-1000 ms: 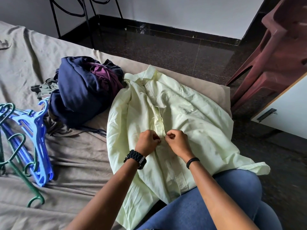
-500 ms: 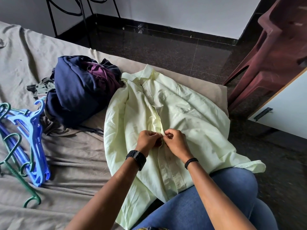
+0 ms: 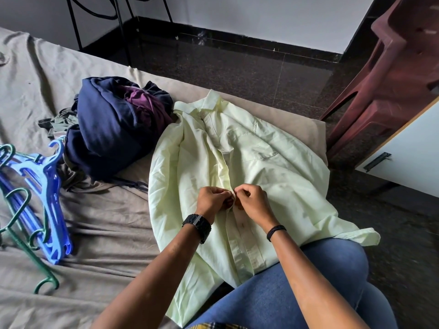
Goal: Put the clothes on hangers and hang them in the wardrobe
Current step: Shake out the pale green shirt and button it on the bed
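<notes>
One shirt (image 3: 249, 162), two hands (image 3: 211, 200) pinching placket

I count one pale green shirt (image 3: 249, 167) spread on my bed, one heap of dark clothes (image 3: 114, 129) whose pieces I cannot separate, a bunch of blue hangers (image 3: 47, 198) and green hangers (image 3: 26, 245) too overlapped to number, and one maroon chair (image 3: 392, 79).

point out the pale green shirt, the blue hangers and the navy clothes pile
pale green shirt (image 3: 273, 167): head view, chest panel by the pocket
blue hangers (image 3: 51, 193): head view, shoulder bar
navy clothes pile (image 3: 111, 129): head view, navy top fold
</notes>
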### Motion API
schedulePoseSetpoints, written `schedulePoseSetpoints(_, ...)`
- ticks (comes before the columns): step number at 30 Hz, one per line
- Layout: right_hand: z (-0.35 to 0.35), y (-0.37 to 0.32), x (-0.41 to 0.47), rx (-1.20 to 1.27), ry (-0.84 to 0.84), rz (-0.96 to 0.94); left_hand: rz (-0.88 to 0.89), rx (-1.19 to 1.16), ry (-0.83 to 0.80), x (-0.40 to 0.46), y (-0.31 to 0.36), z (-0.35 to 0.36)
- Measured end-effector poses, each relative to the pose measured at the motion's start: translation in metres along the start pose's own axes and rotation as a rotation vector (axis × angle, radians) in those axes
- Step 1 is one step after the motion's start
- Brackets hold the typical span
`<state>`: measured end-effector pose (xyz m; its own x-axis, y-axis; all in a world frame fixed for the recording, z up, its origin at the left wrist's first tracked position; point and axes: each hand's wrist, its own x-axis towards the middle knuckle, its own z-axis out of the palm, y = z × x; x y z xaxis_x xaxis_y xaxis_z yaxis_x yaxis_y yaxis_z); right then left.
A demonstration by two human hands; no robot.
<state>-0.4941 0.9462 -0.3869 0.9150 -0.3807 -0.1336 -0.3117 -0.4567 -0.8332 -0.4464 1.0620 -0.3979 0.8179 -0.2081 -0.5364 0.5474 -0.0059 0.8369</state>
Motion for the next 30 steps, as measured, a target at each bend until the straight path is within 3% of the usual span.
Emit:
schedulePoseSetpoints(10, 0.002, 0.002, 0.003, 0.031, -0.033, 0.039, 0.019, -0.033, -0.05, 0.001, -0.007, -0.001)
schedulePoseSetpoints(21, 0.013, -0.002, -0.004, -0.137, 0.087, -0.079, 0.027, -0.056, -0.051, 0.001, -0.01, 0.0)
schedulePoseSetpoints(30, 0.007, 0.001, -0.004, 0.032, 0.062, 0.055, 0.045, -0.1, -0.019, -0.001, -0.012, 0.002)
